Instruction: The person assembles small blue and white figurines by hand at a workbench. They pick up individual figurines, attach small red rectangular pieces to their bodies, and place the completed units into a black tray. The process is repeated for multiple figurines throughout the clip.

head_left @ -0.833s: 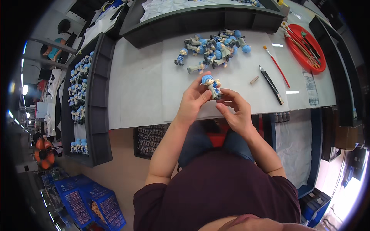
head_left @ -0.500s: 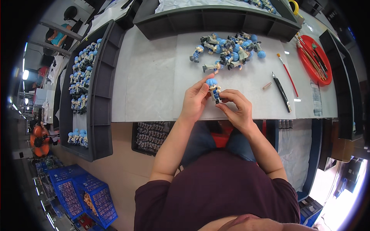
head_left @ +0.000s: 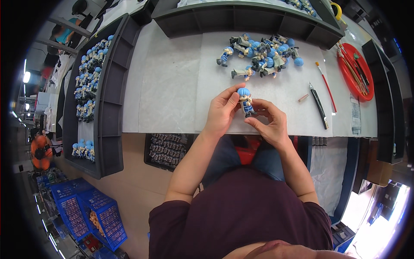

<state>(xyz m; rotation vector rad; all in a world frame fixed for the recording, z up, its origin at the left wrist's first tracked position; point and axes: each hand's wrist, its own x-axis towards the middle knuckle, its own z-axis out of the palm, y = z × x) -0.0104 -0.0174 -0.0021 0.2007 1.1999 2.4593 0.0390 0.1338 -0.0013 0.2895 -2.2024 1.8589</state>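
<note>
- The left hand (head_left: pixel 222 110) is pinching a small blue-haired, blue-and-cream toy figurine (head_left: pixel 246 104) between thumb and fingers, keeping it over the near edge of the white-covered table (head_left: pixel 166 95).
- The right hand (head_left: pixel 273 124) is curling beside the figurine's legs; whether its fingers are gripping or merely touching, I cannot tell.
- Just beyond, a jumbled heap of similar blue-haired figurines (head_left: pixel 268 54) is lying.
- Rightward, a short tan stub (head_left: pixel 303 98), a slim black metal-tipped tool (head_left: pixel 318 107) and a thin red-handled brush (head_left: pixel 329 90) are lying apart.
- Farther right, a round red dish (head_left: pixel 366 97) is holding brushes.
- Leftward, a dark grey ribbed crate (head_left: pixel 111 103) is holding more figurines.
</note>
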